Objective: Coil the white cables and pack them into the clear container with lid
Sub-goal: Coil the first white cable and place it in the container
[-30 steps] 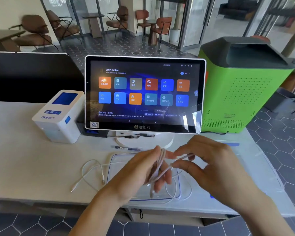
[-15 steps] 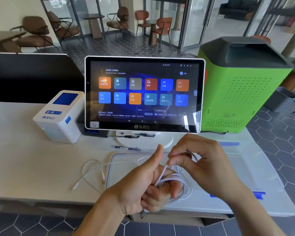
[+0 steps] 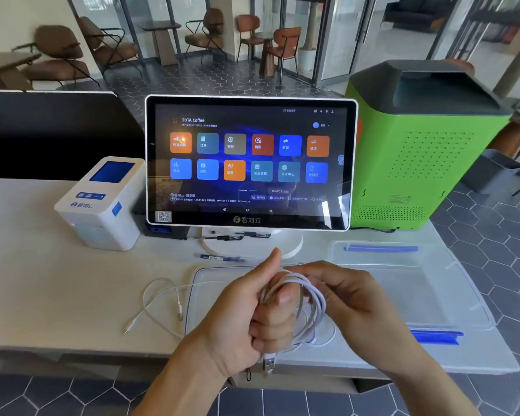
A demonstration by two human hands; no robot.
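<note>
My left hand (image 3: 246, 313) is closed around a coiled white cable (image 3: 308, 298), thumb up, with the USB plug (image 3: 267, 363) hanging out below the fist. My right hand (image 3: 354, 298) pinches the coil's loops from the right. Both hands hover over the clear lid (image 3: 210, 280) lying flat at the table's front. A second white cable (image 3: 159, 301) lies loose on the table to the left, partly on the lid. The clear container (image 3: 433, 283) with blue clips stands to the right of the lid.
A touchscreen terminal (image 3: 249, 163) on a round stand is right behind the hands, with a pen (image 3: 222, 258) at its foot. A white receipt printer (image 3: 102, 202) stands at the left. A green machine (image 3: 415, 151) is at the back right. The table edge (image 3: 72, 352) runs close below.
The cable went from long loose loops between the hands to a tight coil gripped in my left fist. My right hand moved in onto the coil.
</note>
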